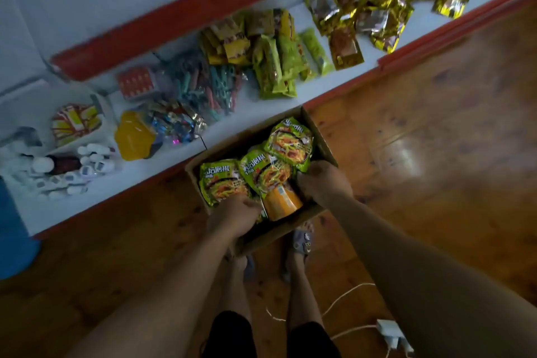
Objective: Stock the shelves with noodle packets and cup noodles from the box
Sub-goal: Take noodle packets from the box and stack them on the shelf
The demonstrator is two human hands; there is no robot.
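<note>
Three noodle packets, one cup noodle sit in box, shelf at 11 o'clock. Our left hand, right hand: fingers curled on packets. We should lift gently, avoid crushing.

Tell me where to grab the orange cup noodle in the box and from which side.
The orange cup noodle lies on its side at the box's near wall, its far end tucked under a green packet. Come from above and wrap the right hand across the exposed round side wall, then draw it toward you, clear of the packet.
</note>
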